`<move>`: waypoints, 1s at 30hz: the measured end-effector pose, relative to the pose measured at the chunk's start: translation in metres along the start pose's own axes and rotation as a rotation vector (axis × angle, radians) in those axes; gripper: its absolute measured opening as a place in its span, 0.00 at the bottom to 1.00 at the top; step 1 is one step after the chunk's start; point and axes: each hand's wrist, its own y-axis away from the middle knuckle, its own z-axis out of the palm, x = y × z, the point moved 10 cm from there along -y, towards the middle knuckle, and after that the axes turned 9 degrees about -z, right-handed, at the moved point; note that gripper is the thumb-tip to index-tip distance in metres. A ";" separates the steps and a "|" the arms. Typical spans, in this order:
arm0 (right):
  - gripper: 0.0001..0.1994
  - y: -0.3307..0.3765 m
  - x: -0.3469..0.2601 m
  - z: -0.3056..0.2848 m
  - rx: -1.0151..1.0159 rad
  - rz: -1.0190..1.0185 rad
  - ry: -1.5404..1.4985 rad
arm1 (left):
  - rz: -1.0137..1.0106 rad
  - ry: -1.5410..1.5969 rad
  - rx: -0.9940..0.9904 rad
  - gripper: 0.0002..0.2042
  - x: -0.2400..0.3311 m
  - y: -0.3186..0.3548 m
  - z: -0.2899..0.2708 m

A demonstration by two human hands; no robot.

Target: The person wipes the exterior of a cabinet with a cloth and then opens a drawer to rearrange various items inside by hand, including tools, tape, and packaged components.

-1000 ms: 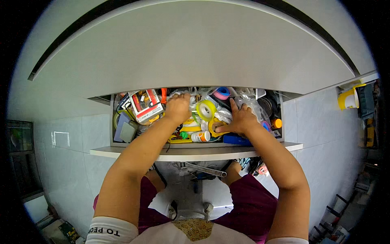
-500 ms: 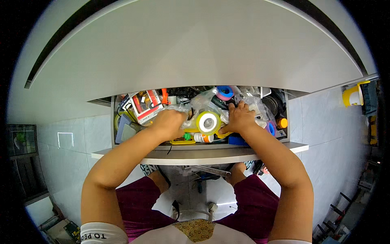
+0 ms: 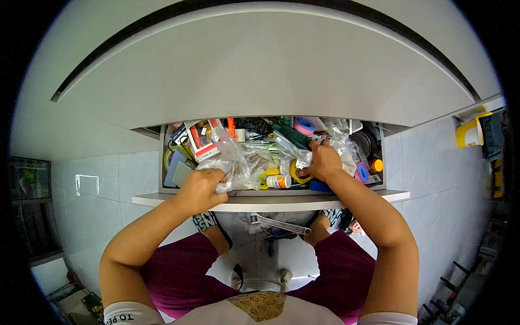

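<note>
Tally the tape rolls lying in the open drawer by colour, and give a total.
Yellow tape roll: 1, under the right hand.
Pink tape roll: 1, at the back of the drawer.
Purple tape roll: 1, at the right front.
Total: 3 in plain view; the clutter may hide more.

Lighting: bright, even daylight; the white glossy cabinet front (image 3: pixel 271 70) above the hands glares softly. Shadow: dim recess behind the open white drawer (image 3: pixel 271 201), beyond both hands. Focus: sharp at centre. Distortion: strong fisheye bending, black vignette around the rim; a window reflection on the pale grey wall tile (image 3: pixel 86 185) left of the left hand (image 3: pixel 201 189).
</note>
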 end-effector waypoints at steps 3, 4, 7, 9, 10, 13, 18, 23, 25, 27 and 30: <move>0.36 0.010 -0.007 -0.009 -0.003 -0.011 0.013 | -0.022 0.064 -0.012 0.13 -0.001 0.008 -0.007; 0.36 0.012 -0.010 -0.012 -0.006 -0.026 0.015 | -0.016 0.070 -0.005 0.13 0.000 0.011 -0.010; 0.24 0.025 -0.013 -0.030 0.129 -0.086 0.035 | -0.032 0.065 0.009 0.13 0.003 0.018 -0.019; 0.20 0.034 -0.014 -0.044 0.200 -0.112 0.041 | -0.002 0.075 0.027 0.13 0.005 0.021 -0.023; 0.20 0.036 -0.014 -0.047 0.215 -0.128 0.063 | 0.016 0.078 0.039 0.13 0.007 0.021 -0.024; 0.19 0.049 -0.017 -0.061 0.232 -0.135 0.099 | 0.043 0.107 0.079 0.13 0.011 0.025 -0.027; 0.21 0.098 -0.010 -0.110 0.369 -0.159 -0.003 | 0.145 0.138 0.087 0.13 0.036 0.044 -0.039; 0.18 0.189 -0.002 -0.162 0.385 -0.274 -0.369 | 0.304 0.255 -0.114 0.13 0.081 0.088 -0.041; 0.18 0.213 -0.010 -0.165 0.203 -0.215 -0.440 | 0.303 0.245 -0.295 0.13 0.084 0.106 -0.014; 0.18 0.224 -0.012 -0.148 0.047 -0.215 -0.507 | 0.320 0.349 -0.414 0.15 0.085 0.109 0.014; 0.22 0.217 -0.032 -0.088 -0.104 -0.318 -0.727 | 0.252 0.259 -0.635 0.17 0.067 0.118 0.095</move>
